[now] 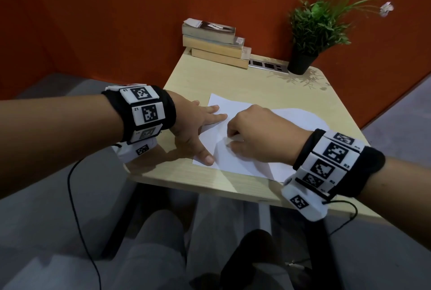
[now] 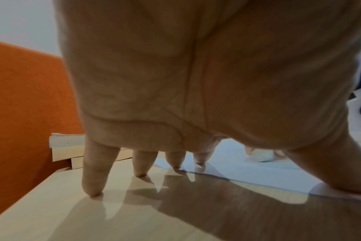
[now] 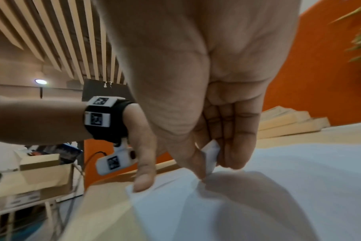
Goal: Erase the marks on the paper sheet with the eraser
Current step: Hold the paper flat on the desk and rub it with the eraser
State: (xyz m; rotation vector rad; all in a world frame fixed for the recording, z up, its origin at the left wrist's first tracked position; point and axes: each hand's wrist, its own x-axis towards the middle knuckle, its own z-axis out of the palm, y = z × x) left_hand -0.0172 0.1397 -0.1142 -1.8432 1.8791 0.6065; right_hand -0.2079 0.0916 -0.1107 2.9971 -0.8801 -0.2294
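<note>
A white paper sheet (image 1: 247, 157) lies flat on the light wooden table (image 1: 233, 80). My left hand (image 1: 198, 126) is spread flat, its fingers (image 2: 93, 171) straight, with the thumb and two fingertips pressing the sheet's left edge. My right hand (image 1: 251, 136) is curled over the middle of the sheet and pinches a small white eraser (image 3: 210, 156) between thumb and fingers, its tip down on the paper (image 3: 278, 187). The eraser (image 2: 261, 155) also shows low on the sheet in the left wrist view. No marks are visible on the paper.
Three stacked books (image 1: 215, 42) sit at the table's back edge against the orange wall. A socket strip (image 1: 268, 64) and a black potted plant (image 1: 303, 56) stand at the back right. My legs (image 1: 151, 254) are under the table's near edge.
</note>
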